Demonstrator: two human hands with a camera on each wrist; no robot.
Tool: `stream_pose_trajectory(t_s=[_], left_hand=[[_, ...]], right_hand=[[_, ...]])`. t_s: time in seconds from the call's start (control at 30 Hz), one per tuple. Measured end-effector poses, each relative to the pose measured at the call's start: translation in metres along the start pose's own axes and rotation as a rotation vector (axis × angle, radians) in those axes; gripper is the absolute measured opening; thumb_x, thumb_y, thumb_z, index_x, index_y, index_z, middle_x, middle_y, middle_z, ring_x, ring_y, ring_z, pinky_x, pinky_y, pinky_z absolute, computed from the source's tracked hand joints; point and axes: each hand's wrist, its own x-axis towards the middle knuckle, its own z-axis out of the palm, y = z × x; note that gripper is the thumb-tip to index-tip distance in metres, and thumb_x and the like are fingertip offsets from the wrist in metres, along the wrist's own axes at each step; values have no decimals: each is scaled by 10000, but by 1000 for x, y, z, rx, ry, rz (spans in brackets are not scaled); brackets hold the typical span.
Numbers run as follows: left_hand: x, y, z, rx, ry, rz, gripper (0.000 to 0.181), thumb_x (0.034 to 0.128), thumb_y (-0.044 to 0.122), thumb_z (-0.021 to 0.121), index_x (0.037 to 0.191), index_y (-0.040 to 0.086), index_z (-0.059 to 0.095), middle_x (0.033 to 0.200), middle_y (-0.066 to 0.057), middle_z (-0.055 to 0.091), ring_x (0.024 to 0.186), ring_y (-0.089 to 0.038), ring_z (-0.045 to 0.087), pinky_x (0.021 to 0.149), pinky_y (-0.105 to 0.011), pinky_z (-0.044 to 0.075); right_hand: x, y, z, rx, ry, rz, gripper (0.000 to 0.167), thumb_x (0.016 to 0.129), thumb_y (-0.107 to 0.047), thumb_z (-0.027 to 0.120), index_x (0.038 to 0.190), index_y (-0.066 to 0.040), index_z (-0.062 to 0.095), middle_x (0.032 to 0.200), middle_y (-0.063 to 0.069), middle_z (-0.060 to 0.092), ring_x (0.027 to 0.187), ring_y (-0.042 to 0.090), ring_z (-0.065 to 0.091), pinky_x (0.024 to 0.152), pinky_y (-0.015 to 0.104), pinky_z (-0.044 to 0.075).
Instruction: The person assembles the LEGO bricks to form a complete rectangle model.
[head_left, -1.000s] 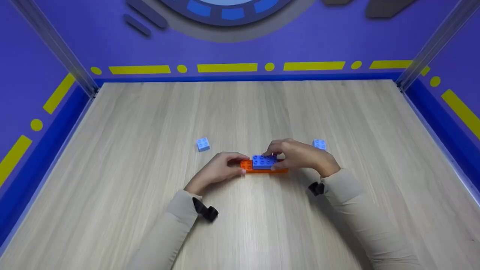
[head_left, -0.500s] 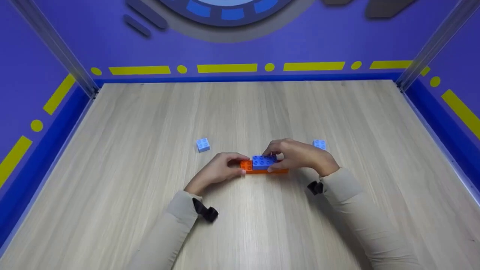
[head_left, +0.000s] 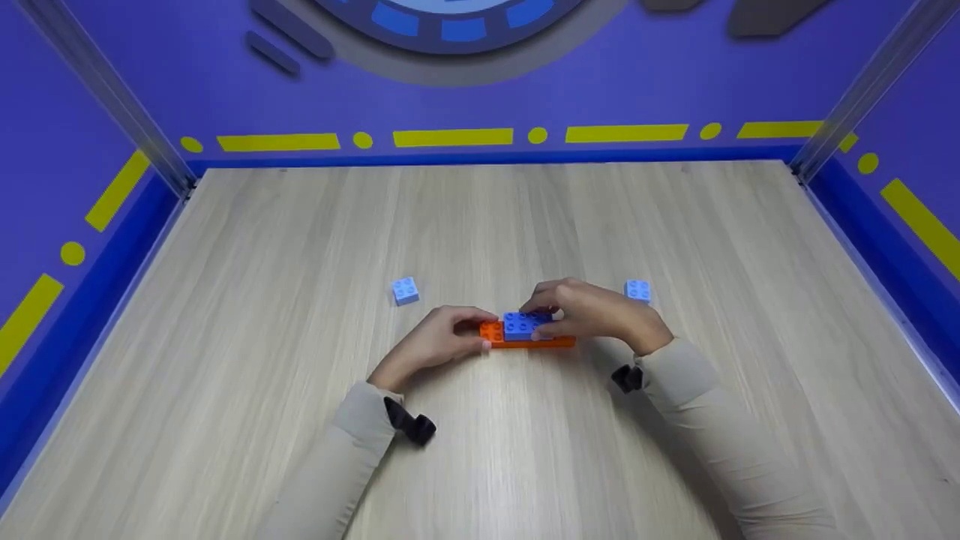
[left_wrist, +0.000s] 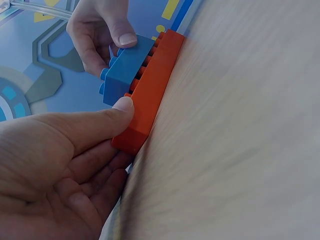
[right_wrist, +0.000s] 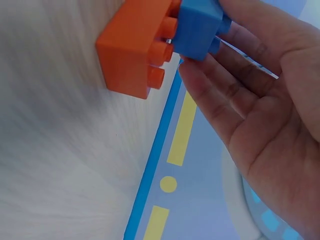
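Observation:
A long orange toy building brick (head_left: 492,331) lies on the table, studs up. On its top, toward the middle, is a shorter blue building brick (head_left: 519,325); in the left wrist view, orange studs show along the line between the two. My left hand (head_left: 439,336) pinches the orange brick's left end between thumb and fingers. With thumb on the near side and fingers on the far side, my right hand (head_left: 592,309) holds the blue brick by its right part, covering some of its studs. The orange brick's right end (right_wrist: 125,55) sticks out past the blue one.
A small light-blue brick (head_left: 405,291) lies behind my left hand. Another light-blue brick (head_left: 637,290) sits behind my right wrist, partly hidden by it. Purple-blue walls (head_left: 480,105) with yellow marks border the wooden table (head_left: 480,450) at the back and sides.
My right hand has slid slightly left along the blue brick, its thumb now covering more of the near side. My left hand and the orange brick have stayed in place.

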Motion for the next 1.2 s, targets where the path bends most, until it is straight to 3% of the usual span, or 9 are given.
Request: stream_pose_trajectory(t_s=[0.67,1.2], left_hand=[[2,1,0,3,10,15,382,866,177,714,1242,144,655,1294,-56,625,1268,-222,517,1104,-393,363],[1,-1,0,-16,1,-24,387,866,187,713,1248,175,652,1313,-37,612,1288,-219,497,1117,-400,346]], right_hand=[[2,-2,-2,-18,14,-10,284,873,-189,710,1133,-76,711,969,26,656,860,126,588,803,317,538],[4,-1,0,6,18,14,302,862,-192,723,1142,-78,710,972,23,658,882,118,606,828,328,543]])
